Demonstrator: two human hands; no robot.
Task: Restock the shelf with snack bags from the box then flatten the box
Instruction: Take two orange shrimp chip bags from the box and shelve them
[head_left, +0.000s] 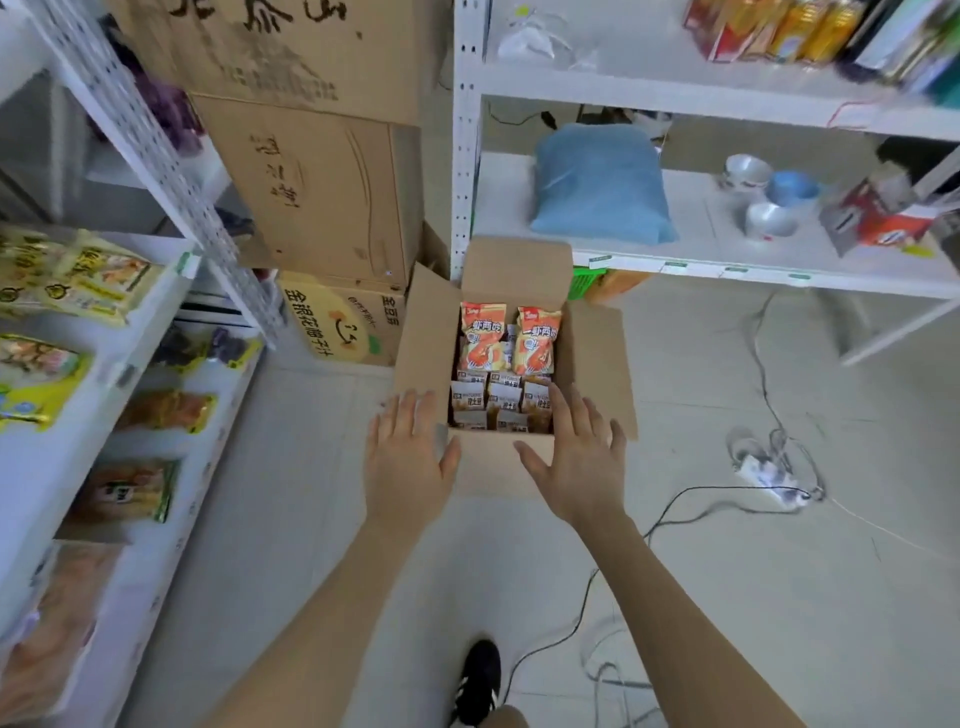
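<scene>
Both hands, left hand (408, 457) and right hand (579, 457), fingers spread and holding nothing, hover at near edge of open cardboard box (498, 467) full of snack bags (506, 364) on floor.

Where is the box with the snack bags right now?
In the head view the open box sits on the floor at centre, between the left hand and right hand, below the white shelf.

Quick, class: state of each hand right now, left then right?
Left hand: open, fingers spread, holding nothing, at the box near its left corner.
Right hand: open, fingers spread, holding nothing, over the box's near right corner.
</scene>
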